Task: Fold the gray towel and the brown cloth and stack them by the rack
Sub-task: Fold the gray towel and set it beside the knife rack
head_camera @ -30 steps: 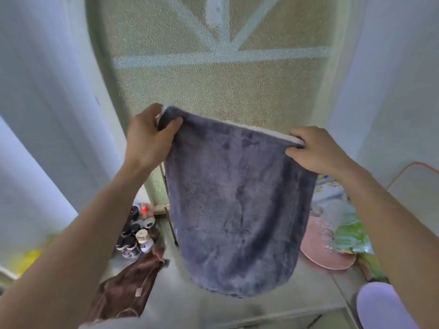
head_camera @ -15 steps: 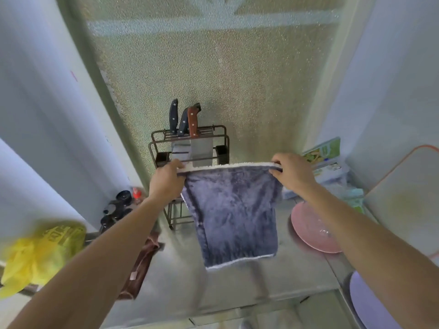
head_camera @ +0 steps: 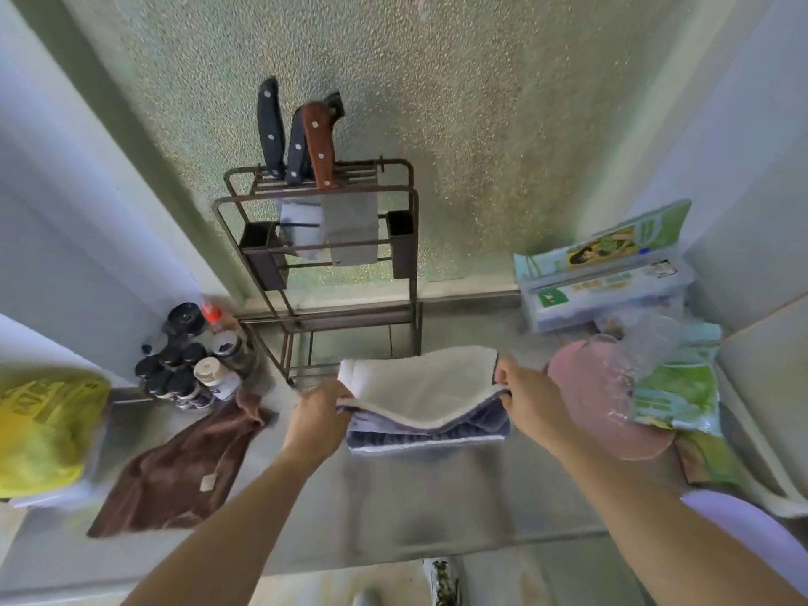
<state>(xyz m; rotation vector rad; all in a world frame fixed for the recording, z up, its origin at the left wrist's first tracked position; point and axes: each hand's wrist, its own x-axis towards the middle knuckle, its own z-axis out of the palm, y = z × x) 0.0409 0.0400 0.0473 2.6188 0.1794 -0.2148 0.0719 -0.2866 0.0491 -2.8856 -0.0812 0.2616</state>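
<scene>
head view, centre frame: left hand (head_camera: 315, 419) and right hand (head_camera: 527, 393) each pinch an end of the gray towel (head_camera: 422, 398), its long axis left to right. brown cloth (head_camera: 183, 465) lies lower left, nearer the left hand; rack (head_camera: 323, 255) stands just behind.

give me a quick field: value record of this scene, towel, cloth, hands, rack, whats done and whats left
gray towel: folded over, white side up, on the counter in front of the rack
left hand: grips the towel's left end
right hand: grips the towel's right end
brown cloth: unfolded, crumpled on the counter, left of the towel
rack: metal, holds knives, against the back wall
done: towel at least partly folded
left: fold the cloth, stack both
</scene>
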